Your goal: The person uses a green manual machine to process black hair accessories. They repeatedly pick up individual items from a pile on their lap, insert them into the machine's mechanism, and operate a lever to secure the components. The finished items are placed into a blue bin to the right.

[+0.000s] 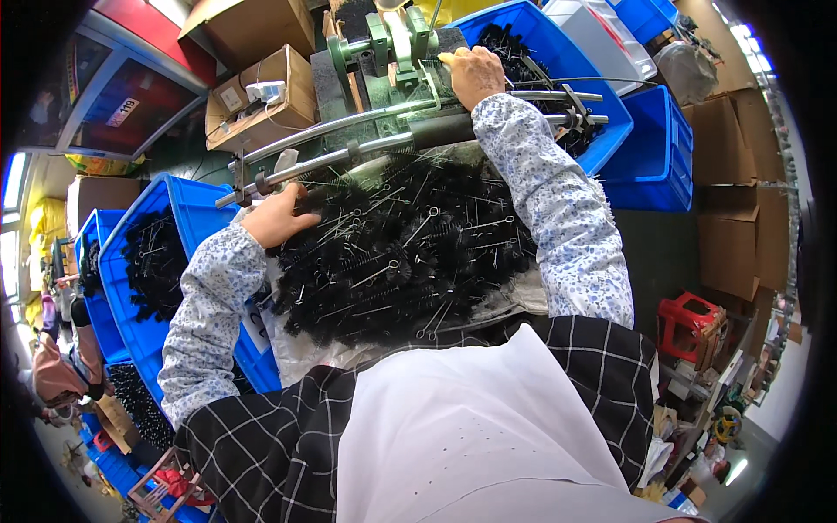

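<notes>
A large pile of small black twisted-wire brushes [410,261] with looped wire ends lies in front of me. My left hand [277,216] is at the pile's far left edge, beside the metal rails, with thumb and forefinger apart and nothing plainly held. My right hand [475,74] is at the green machine [397,44] beyond the rails. Its fingers are curled closed, the thumb side toward the machine. A thin dark piece shows by those fingertips, but what they grip is too small to make out.
Two metal rails [323,135] cross between pile and machine. Blue bins [196,209] with more brushes stand at left; another blue bin [610,118] stands at right. An open cardboard box [301,96] sits left of the machine. A red plastic stool [689,327] is at lower right.
</notes>
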The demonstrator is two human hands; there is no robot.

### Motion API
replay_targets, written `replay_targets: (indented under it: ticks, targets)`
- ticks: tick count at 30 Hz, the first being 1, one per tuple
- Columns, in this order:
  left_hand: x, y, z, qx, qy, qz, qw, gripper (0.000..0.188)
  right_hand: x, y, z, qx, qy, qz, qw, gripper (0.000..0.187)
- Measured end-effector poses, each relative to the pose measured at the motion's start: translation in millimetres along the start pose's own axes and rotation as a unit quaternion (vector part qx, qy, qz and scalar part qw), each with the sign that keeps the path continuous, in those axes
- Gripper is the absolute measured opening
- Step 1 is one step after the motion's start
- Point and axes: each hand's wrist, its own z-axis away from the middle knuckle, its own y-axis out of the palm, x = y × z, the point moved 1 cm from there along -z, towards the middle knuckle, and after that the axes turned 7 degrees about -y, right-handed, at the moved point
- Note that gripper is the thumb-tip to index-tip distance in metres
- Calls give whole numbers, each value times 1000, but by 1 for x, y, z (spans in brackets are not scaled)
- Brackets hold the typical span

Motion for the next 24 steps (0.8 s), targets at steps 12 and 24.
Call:
replay_targets:
  ticks: [12, 24]
  targets:
    - [-2, -11, 4, 39, -33, 55, 997, 42, -1, 10, -3, -25, -24, -39, 999, 21]
    - [-16, -31, 23, 34, -25, 117, 992, 37, -2, -2, -6, 24, -3, 14, 1000, 35]
